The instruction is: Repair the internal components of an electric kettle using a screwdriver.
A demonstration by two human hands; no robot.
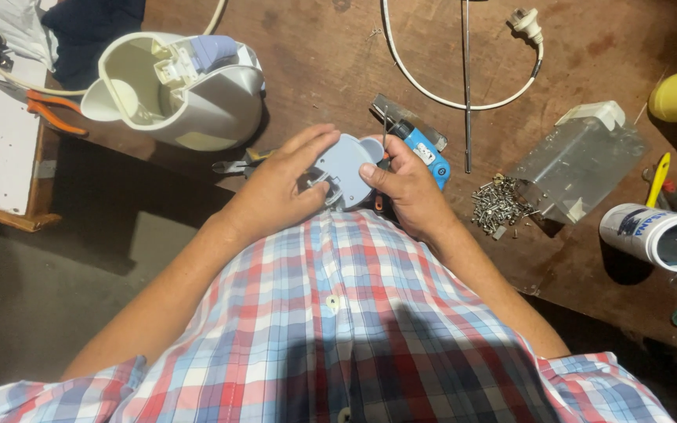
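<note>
Both hands grip a grey-blue lid (344, 168) at the bench (315, 70) edge: left hand (280, 188) fingers clamped over it, right hand (409, 188) fingers pinching its side, kettle (182, 90) nearby.

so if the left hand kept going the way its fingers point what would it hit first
Probably the right hand: the left hand points up-right across the grey-blue plastic part both hold. Depth is unclear.

A repair workshop: worn wooden bench (338, 55), loose screws (497, 202), pliers (55, 110), opened kettle (178, 86).
</note>
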